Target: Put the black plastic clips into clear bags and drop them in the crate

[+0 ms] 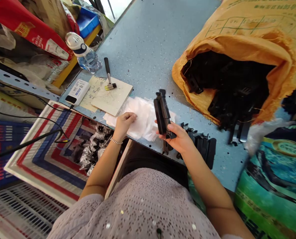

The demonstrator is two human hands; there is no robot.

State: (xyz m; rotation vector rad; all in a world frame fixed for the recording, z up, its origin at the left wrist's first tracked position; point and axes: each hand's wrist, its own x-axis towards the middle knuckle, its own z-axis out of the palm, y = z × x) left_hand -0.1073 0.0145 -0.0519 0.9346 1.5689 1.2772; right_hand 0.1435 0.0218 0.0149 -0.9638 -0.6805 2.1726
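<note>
My right hand point(178, 136) grips a long black plastic part point(162, 113), tilted upright above the table edge. My left hand point(125, 123) is closed in a pinch at a spread of thin, clear plastic bags point(140, 116) lying on the table. Just right of the right hand, several similar black plastic parts point(206, 149) lie in a row along the near edge. Beyond the bags, a small hammer point(108, 74) rests with its head on a board point(120, 96).
A large orange woven sack point(237, 39) of black parts lies open at the right. On the left stand a water bottle point(88, 59) and a white box-shaped device point(78, 92). Below, a striped basket point(45, 146) holds bagged parts point(95, 146). A green sack point(269, 186) stands at lower right.
</note>
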